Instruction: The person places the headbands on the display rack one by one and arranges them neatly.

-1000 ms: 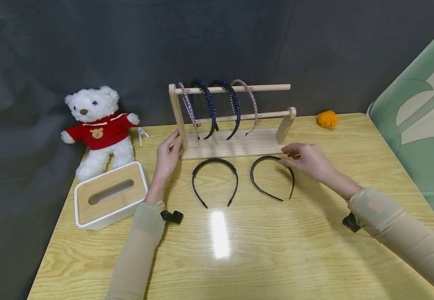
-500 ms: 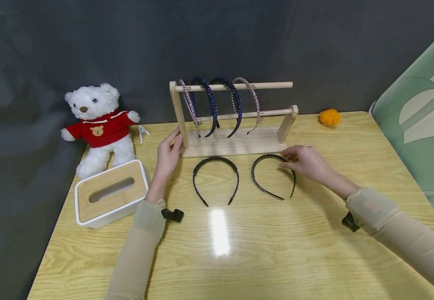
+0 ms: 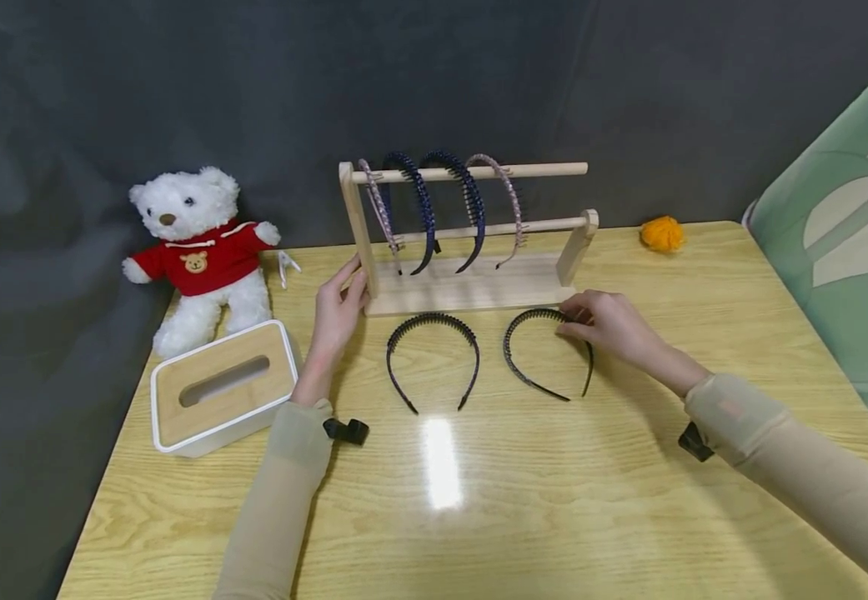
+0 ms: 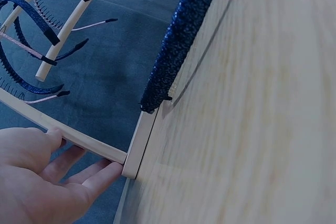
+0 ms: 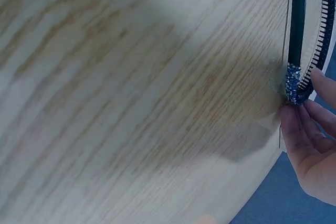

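Observation:
A wooden headband rack [image 3: 524,287] stands at the back of the table, with two dark blue headbands [image 3: 426,208] and two pink ones [image 3: 514,204] hanging on its upper rod. My left hand [image 3: 338,310] holds the rack's left upright near the base, thumb and fingers on either side of it. On the table in front lie two dark toothed headbands, one headband [image 3: 434,318] at centre and another headband [image 3: 539,313] to its right. My right hand [image 3: 608,323] pinches the right-hand one at its upper right curve; its sequins [image 5: 293,82] show in the right wrist view.
A white teddy bear [image 3: 204,262] in a red hoodie sits at the back left, a small white clip [image 3: 286,268] beside it. In front stands a wood-topped tissue box [image 3: 171,392]. An orange pompom [image 3: 662,234] lies at the back right.
The view has shifted slightly. Both hands stay nearly where they were, the left on the rack and the right at the headband, whose place hardly differs.

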Demonstrator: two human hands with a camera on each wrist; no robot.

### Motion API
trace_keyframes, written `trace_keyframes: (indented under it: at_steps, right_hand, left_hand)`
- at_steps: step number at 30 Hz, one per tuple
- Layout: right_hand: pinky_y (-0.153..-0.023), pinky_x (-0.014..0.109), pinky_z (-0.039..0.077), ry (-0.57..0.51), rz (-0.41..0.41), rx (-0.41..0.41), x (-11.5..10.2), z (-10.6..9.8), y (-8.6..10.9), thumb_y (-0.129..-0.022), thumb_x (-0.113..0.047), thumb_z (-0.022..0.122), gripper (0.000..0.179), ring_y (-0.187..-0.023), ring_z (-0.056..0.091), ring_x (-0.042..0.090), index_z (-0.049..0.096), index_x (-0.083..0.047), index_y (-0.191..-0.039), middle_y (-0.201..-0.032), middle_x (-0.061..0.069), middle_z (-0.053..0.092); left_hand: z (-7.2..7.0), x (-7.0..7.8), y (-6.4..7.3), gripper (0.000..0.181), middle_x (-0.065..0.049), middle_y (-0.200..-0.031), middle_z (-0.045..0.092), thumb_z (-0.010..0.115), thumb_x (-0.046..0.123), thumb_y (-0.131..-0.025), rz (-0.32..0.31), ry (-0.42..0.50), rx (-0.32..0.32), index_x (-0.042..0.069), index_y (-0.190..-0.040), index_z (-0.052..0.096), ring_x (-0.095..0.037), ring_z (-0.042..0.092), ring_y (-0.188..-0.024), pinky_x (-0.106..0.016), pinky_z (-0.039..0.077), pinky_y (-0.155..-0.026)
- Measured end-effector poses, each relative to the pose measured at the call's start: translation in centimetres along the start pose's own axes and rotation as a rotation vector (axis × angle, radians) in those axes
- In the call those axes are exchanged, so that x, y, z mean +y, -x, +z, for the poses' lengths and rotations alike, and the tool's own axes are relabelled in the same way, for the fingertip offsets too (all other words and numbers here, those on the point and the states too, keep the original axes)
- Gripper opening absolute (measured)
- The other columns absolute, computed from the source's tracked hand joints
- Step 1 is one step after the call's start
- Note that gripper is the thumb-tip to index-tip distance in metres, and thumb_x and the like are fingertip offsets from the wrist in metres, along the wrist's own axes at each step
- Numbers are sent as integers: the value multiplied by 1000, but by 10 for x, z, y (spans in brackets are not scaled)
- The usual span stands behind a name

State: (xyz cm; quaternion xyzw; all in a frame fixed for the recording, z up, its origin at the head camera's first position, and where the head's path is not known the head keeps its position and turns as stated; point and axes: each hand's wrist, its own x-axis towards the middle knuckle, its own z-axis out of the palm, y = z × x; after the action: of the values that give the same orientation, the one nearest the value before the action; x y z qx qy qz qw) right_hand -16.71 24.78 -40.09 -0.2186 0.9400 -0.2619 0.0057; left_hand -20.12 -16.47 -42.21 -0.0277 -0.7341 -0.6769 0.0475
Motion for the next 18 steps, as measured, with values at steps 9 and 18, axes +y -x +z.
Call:
trace_keyframes:
  at_steps: [9, 18]
  right_hand:
    - [-74, 54, 66, 34, 6, -12, -1, 0, -4, -93, -4, 84, 25, -82, 75, 34, 76, 12, -111, -92, 20, 77]
    - [-72, 53, 65, 63, 1, -18, 0, 1, -4, -93, 2, 82, 15, -81, 74, 33, 78, 11, -104, -90, 18, 75]
  left_hand:
    - [1, -1, 0, 44, -28, -156, 51, 50, 7, -115, 12, 2, 9, 0, -158, 48, -44, 59, -133, -35, 58, -108]
    - [2, 1, -1, 45, -27, -160, 47, 50, 6, -115, 4, 16, 1, -2, -159, 47, -45, 56, -137, -36, 55, -110]
